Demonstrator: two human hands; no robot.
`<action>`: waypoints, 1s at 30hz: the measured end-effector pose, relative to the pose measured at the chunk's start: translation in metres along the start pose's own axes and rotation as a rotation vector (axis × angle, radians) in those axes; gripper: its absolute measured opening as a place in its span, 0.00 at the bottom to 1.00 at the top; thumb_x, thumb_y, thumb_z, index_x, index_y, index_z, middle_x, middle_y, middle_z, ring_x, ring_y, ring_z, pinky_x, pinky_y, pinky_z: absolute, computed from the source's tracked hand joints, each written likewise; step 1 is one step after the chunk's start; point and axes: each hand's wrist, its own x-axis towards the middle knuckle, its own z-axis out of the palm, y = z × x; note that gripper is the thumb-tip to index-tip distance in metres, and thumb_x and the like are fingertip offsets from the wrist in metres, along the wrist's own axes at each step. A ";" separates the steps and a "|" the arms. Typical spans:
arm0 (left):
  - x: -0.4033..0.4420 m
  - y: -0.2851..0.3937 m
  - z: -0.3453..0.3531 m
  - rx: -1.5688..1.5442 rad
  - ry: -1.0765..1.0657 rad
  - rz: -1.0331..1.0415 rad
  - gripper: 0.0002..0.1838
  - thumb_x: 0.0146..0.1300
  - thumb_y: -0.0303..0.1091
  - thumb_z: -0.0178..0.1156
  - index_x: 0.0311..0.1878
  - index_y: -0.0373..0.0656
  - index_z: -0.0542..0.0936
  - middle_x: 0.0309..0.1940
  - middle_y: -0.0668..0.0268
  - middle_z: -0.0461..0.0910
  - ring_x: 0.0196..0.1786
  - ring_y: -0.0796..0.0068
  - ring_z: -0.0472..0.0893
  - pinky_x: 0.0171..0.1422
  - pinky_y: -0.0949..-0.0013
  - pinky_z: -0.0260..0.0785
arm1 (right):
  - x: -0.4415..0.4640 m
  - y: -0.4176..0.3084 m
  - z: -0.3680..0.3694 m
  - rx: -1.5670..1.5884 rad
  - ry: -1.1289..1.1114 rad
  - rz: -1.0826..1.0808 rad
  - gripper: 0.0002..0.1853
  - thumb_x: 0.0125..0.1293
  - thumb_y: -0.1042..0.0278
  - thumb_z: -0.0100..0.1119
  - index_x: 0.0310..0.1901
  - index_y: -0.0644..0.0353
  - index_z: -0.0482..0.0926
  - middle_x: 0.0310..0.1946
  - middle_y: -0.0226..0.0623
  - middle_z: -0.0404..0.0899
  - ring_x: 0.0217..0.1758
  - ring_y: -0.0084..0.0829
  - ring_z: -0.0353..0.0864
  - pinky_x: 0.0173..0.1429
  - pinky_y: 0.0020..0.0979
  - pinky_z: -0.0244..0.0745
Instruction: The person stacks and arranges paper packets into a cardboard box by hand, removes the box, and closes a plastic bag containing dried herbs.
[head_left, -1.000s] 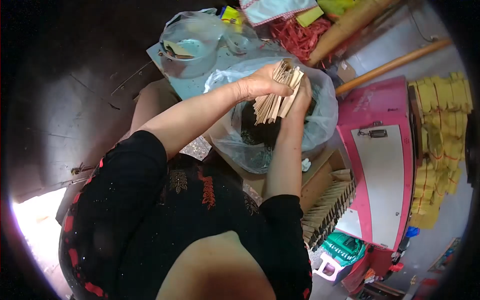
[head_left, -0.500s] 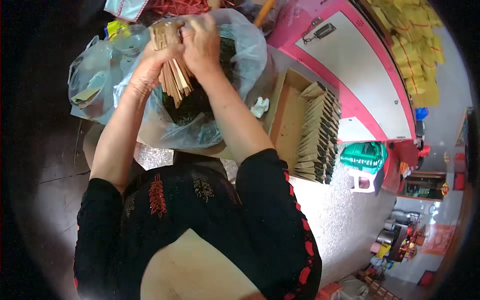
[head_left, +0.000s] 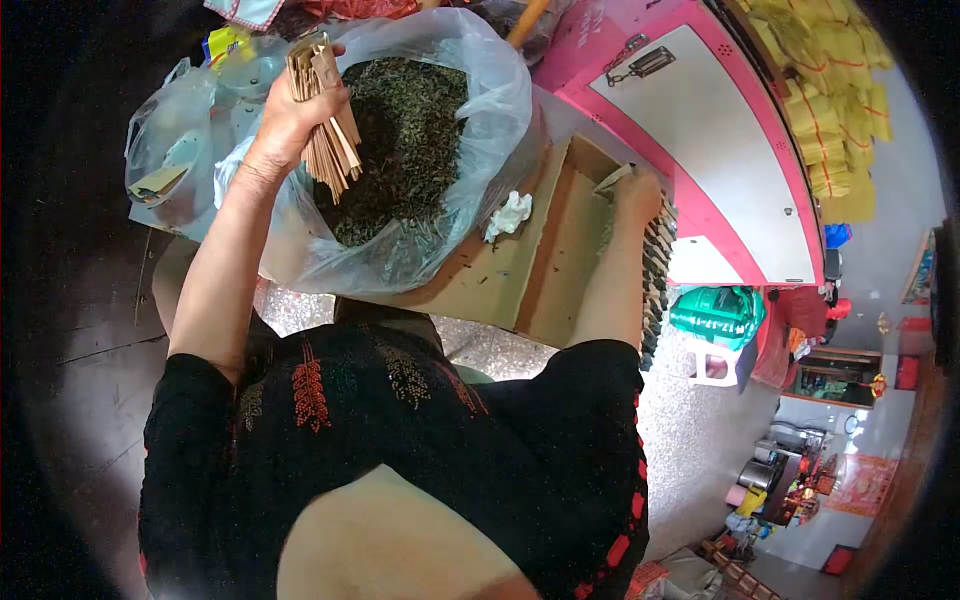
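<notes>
My left hand (head_left: 297,118) is closed around a fanned bundle of flat brown paper packets (head_left: 332,150), held above the left side of a clear plastic bag (head_left: 497,90). Dark green, crumbled dried leaves (head_left: 410,130) fill the bag. On the right, my right hand (head_left: 638,198) is at the far end of a long cardboard box (head_left: 545,240), its fingers closed on a brown paper packet (head_left: 612,180). A row of dark-topped packets (head_left: 654,265) stands along the box's right side, partly hidden by my forearm.
Crumpled white tissue (head_left: 509,216) lies between bag and box. Another clear plastic bag (head_left: 165,160) sits at the left. A pink-and-white cabinet (head_left: 690,120) borders the box, with yellow bundles (head_left: 825,110) above it. A green bag (head_left: 715,315) rests on a white stool (head_left: 713,365).
My right hand has left the bundle and moved right to the far end of the box. My left hand still holds the bundle, slightly further left, and the leaves are now uncovered.
</notes>
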 end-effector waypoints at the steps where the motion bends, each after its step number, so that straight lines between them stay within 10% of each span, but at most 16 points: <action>1: -0.001 0.002 0.000 -0.014 0.003 -0.015 0.27 0.47 0.30 0.62 0.54 0.40 0.70 0.32 0.71 0.73 0.36 0.80 0.72 0.44 0.74 0.66 | -0.002 0.000 0.001 -0.056 -0.016 -0.047 0.13 0.51 0.66 0.51 0.38 0.57 0.80 0.34 0.50 0.79 0.40 0.51 0.78 0.43 0.45 0.72; 9: -0.003 0.005 -0.020 0.112 0.058 -0.004 0.28 0.45 0.32 0.64 0.52 0.38 0.68 0.32 0.71 0.73 0.36 0.80 0.73 0.45 0.74 0.67 | 0.001 -0.064 -0.072 0.171 0.208 -0.249 0.08 0.54 0.67 0.54 0.33 0.59 0.79 0.26 0.43 0.79 0.32 0.41 0.79 0.39 0.39 0.73; 12: -0.006 0.015 -0.010 0.200 0.029 0.017 0.28 0.42 0.29 0.64 0.50 0.41 0.68 0.37 0.68 0.75 0.40 0.78 0.73 0.49 0.72 0.67 | -0.007 -0.119 -0.095 0.739 0.186 -0.123 0.06 0.54 0.70 0.55 0.30 0.62 0.78 0.20 0.38 0.77 0.23 0.33 0.77 0.30 0.34 0.73; 14: -0.009 0.013 -0.001 0.310 -0.010 0.152 0.28 0.42 0.30 0.65 0.50 0.41 0.68 0.38 0.66 0.75 0.42 0.76 0.73 0.51 0.71 0.67 | -0.014 -0.155 -0.084 1.307 -0.161 0.220 0.04 0.53 0.74 0.55 0.29 0.64 0.77 0.18 0.33 0.75 0.18 0.26 0.73 0.23 0.28 0.70; 20: -0.020 0.034 0.006 0.282 -0.044 0.141 0.29 0.41 0.29 0.65 0.52 0.42 0.69 0.38 0.67 0.74 0.42 0.81 0.72 0.50 0.73 0.67 | -0.089 -0.261 -0.048 1.974 -0.759 0.312 0.06 0.57 0.75 0.54 0.36 0.64 0.73 0.23 0.37 0.76 0.17 0.26 0.72 0.20 0.26 0.68; 30: -0.005 0.045 -0.009 0.520 0.154 0.052 0.30 0.39 0.42 0.69 0.45 0.38 0.70 0.39 0.54 0.78 0.45 0.60 0.79 0.51 0.65 0.69 | -0.117 -0.287 -0.051 1.490 -1.120 0.175 0.20 0.52 0.70 0.58 0.47 0.64 0.71 0.27 0.35 0.76 0.25 0.31 0.78 0.28 0.32 0.73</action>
